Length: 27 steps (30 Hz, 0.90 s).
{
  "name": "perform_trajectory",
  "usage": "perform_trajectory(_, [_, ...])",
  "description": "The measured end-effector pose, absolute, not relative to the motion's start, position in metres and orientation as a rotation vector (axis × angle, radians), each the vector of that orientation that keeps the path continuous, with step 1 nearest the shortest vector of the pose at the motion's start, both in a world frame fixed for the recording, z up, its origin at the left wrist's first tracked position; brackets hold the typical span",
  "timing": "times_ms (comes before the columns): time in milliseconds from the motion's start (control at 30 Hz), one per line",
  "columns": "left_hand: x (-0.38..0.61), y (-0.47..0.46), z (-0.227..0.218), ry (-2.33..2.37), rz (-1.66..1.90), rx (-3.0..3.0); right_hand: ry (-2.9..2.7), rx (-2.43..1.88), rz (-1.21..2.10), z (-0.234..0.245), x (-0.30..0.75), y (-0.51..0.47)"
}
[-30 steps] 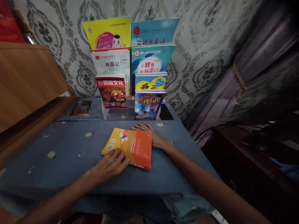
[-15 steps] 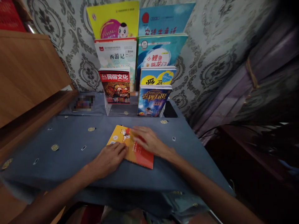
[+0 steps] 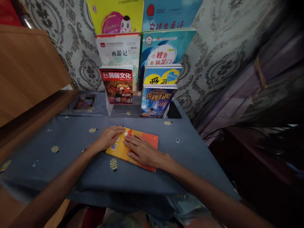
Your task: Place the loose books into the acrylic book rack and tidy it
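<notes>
Compared with one second ago, both hands have shifted: the left hand (image 3: 109,138) moves from the near edge of the paperback book (image 3: 121,152) to its far left corner, and the right hand (image 3: 143,152), earlier beyond the far right edge, now lies across the cover. Left hand: fingers held close together along the corner; whether the thumb pinches the book cannot be told. Right hand: palm down, fingers extended and slightly parted, resting on top. Book lies flat and closed on the tabletop (image 3: 78,172), under the right hand and right of the left hand. Cover grades from yellow at left to orange at right; a barcode (image 3: 114,146) shows just below the left hand's fingers. A pineapple print (image 3: 113,163), previously hidden by the left hand, is now visible nearer the person.
</notes>
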<state>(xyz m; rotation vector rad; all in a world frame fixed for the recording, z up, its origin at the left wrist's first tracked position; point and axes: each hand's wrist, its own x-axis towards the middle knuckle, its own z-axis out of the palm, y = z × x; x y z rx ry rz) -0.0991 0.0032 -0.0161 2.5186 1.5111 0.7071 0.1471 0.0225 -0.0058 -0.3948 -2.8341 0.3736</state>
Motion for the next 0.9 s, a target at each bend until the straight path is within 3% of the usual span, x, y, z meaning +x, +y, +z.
perform_trajectory(167, [-0.101,-0.001,-0.032,1.499,0.813,2.487,-2.804,-0.390,0.410,-0.007,0.123,0.027])
perform_trajectory(467, [-0.100,-0.007,-0.035,1.575,0.703,2.431,-2.697,-0.681,0.506,-0.019,0.134,0.024])
perform_trajectory(900, [-0.099,-0.009,-0.031,1.621,0.650,2.398,-2.607,-1.028,0.363,-0.027,0.196,0.010])
